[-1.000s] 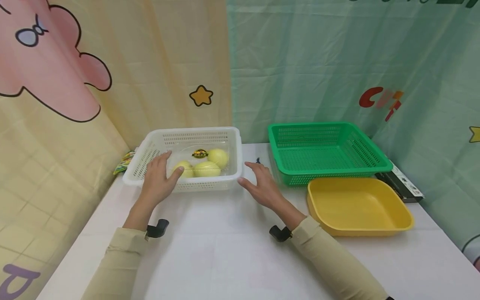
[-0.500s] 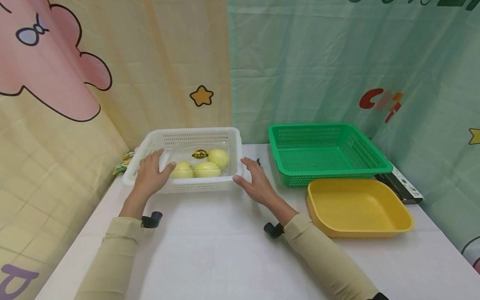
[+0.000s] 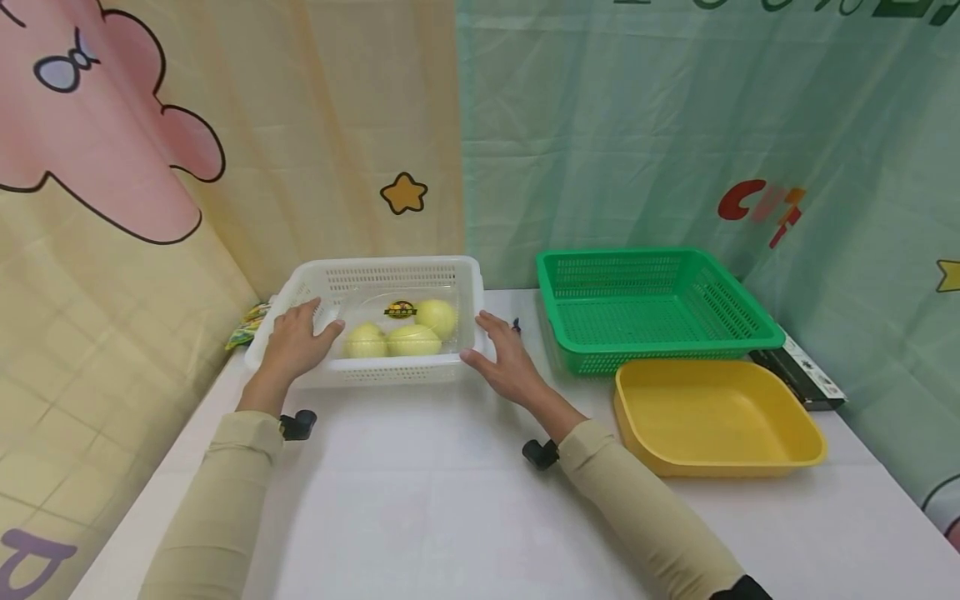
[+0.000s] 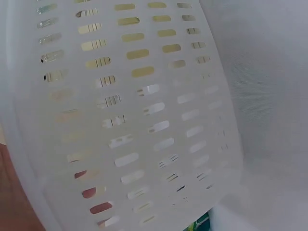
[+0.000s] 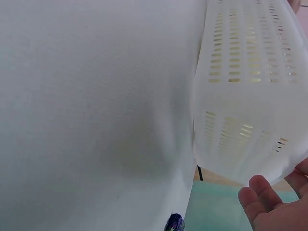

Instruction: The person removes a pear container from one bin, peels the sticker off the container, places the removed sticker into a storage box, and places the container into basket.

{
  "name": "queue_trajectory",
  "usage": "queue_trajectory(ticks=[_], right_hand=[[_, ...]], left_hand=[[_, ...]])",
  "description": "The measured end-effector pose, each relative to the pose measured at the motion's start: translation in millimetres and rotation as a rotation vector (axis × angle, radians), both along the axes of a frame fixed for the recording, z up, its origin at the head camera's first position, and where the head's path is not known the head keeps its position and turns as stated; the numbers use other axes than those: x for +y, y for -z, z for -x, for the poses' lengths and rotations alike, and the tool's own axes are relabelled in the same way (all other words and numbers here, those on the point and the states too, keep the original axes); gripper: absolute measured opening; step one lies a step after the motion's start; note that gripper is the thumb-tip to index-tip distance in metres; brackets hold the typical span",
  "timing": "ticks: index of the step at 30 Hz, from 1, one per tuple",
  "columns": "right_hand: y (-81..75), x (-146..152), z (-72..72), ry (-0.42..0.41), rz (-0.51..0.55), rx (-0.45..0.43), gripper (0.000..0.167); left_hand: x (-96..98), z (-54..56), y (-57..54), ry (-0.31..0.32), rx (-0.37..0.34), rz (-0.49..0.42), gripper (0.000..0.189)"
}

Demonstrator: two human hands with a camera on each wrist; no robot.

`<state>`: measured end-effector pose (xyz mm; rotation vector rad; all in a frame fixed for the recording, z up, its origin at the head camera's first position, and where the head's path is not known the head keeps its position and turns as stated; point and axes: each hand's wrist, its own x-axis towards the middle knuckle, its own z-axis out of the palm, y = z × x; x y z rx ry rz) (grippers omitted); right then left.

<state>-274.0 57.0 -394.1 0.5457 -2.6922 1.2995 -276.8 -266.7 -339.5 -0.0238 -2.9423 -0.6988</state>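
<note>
While the white basket sits on the bench, fruit pack inside | left hand: fingers spread over its left end | right hand: spread at its right end | reaching seems done, firm hold not yet

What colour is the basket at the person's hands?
The basket is white, clearest in the head view.

the left hand and right hand are stretched forward, well apart, thumbs pointing inward
</note>
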Motion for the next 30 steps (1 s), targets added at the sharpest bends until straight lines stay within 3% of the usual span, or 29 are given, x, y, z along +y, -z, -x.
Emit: queue_trajectory(ticks=[5,16,30], right_hand=[[2.1,-1.3,2.4,-0.012,-0.011,-0.006,0.068],[3.3,-0.2,6.8,-0.031,-0.022,0.011,0.069],[8.1,-0.5,7.9,-0.026,-0.011,-0.006,0.071]], left_hand=[[-2.0,4.9,-0.3,0.008,-0.076,-0.012,0.075],[-3.1,16.6,-3.5,0.113,-0.183,-0.054,0.077],[-12.6,36.0,1.0,0.135,-0.326,-0.154,0.085]])
